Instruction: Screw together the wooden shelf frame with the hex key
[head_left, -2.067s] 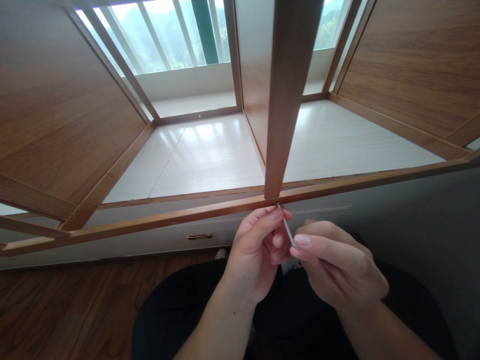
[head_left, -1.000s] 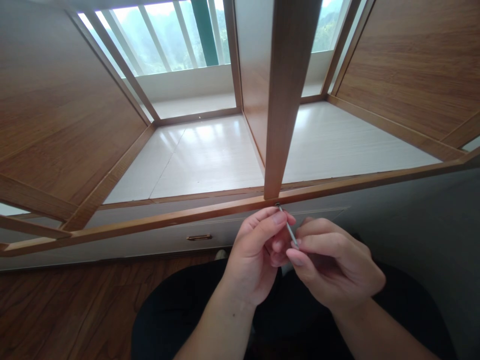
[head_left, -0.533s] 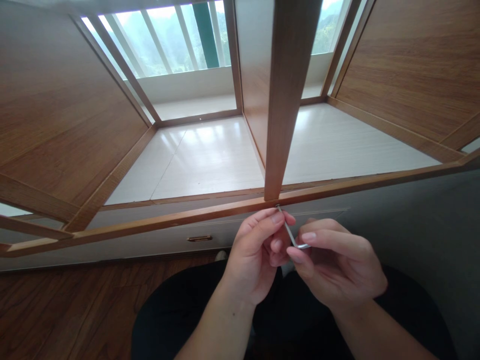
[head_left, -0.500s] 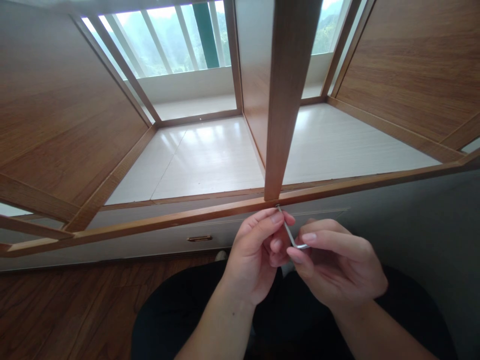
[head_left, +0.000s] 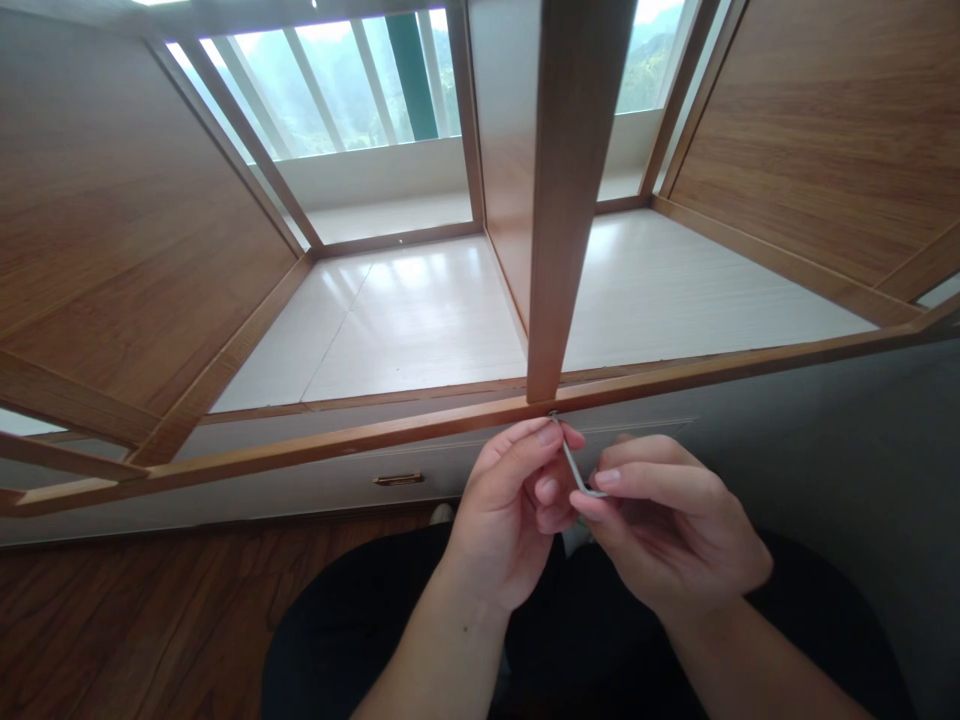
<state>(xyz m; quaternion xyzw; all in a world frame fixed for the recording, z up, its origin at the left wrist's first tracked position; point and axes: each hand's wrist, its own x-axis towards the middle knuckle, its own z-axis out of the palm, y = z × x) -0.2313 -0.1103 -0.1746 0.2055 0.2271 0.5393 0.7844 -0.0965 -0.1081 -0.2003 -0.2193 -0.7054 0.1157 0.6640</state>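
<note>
A bent metal hex key (head_left: 573, 466) runs from the underside of a wooden rail (head_left: 450, 413) down to my right hand. Its upper end meets a small screw head (head_left: 553, 415) just below the foot of the upright post (head_left: 564, 200). My left hand (head_left: 514, 490) pinches the hex key's long arm near that upper end, thumb and fingers closed round it. Lower down, my right hand (head_left: 675, 520) grips the short bent arm between thumb and forefinger. The hidden fingertips leave part of the key out of sight.
Wooden side panels (head_left: 120, 230) and a middle divider (head_left: 510, 180) rise from the frame over a white surface (head_left: 420, 310). Beneath the rail is a pale drawer front with a brass handle (head_left: 399, 479). My legs (head_left: 360, 620) are close below, above a brown floor (head_left: 150, 610).
The hex key's bent end and my right fingertips have shifted slightly to the left. My left hand keeps its place at the upper end.
</note>
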